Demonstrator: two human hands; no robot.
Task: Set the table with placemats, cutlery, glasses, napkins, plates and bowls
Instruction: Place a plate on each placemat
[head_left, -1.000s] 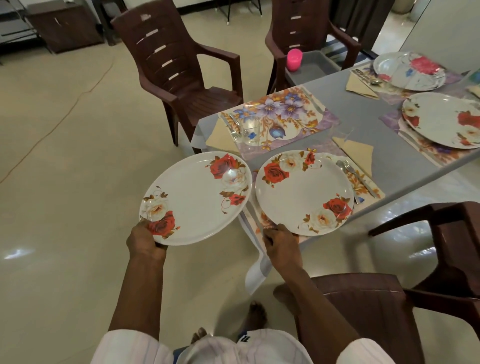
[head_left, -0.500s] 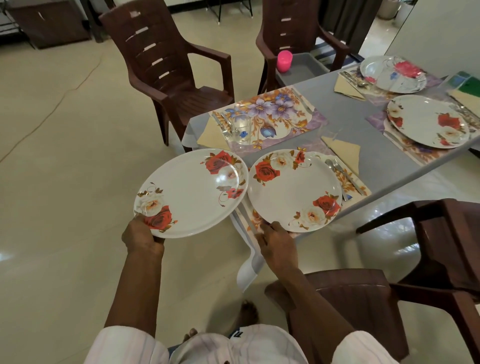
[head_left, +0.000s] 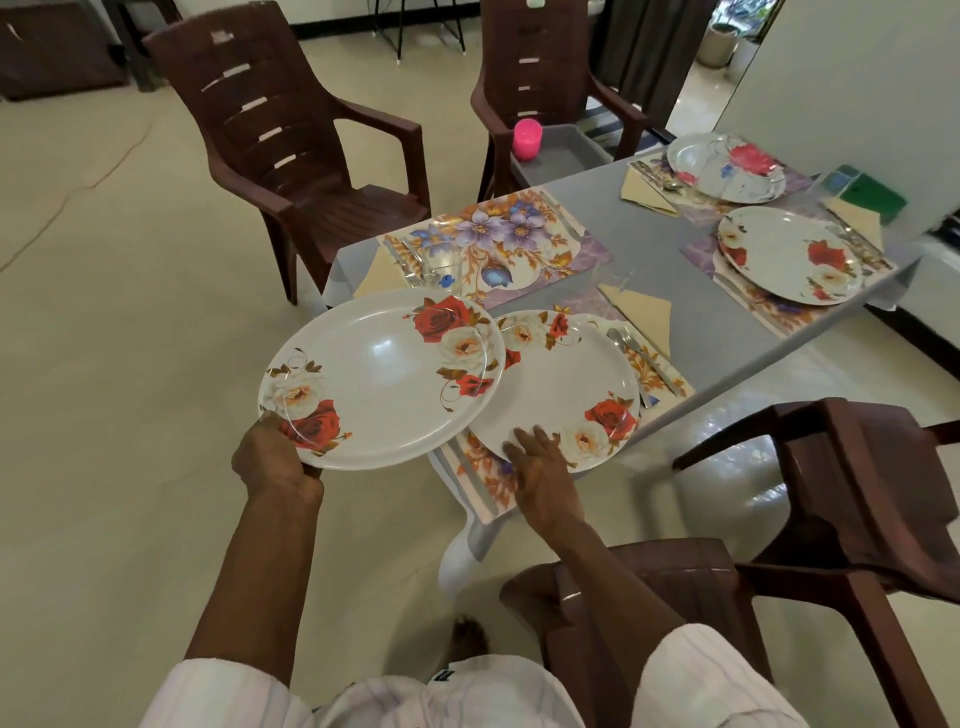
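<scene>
My left hand (head_left: 275, 457) grips the near rim of a white rose-patterned plate (head_left: 382, 376), held in the air off the table's left corner and overlapping the plate beside it. A second rose plate (head_left: 558, 389) lies on the near floral placemat (head_left: 480, 475). My right hand (head_left: 540, 462) rests with straight fingers on that plate's near edge. A folded beige napkin (head_left: 641, 314) and cutlery (head_left: 641, 358) lie right of it. The far-left placemat (head_left: 519, 244) carries no plate, only a glass (head_left: 441, 267), cutlery and a napkin (head_left: 379, 273).
Two more plates (head_left: 787, 254) (head_left: 724, 166) sit on placemats at the grey table's (head_left: 691, 317) right end. Brown plastic chairs stand at the far left (head_left: 306, 150), far side (head_left: 540, 78) and near right (head_left: 857, 499). A pink cup (head_left: 527, 137) sits in a grey tray on the far chair.
My right hand has let go of the near plate's rim and now lies flat on it. The left hand has carried its plate rightward, so it overlaps the laid plate.
</scene>
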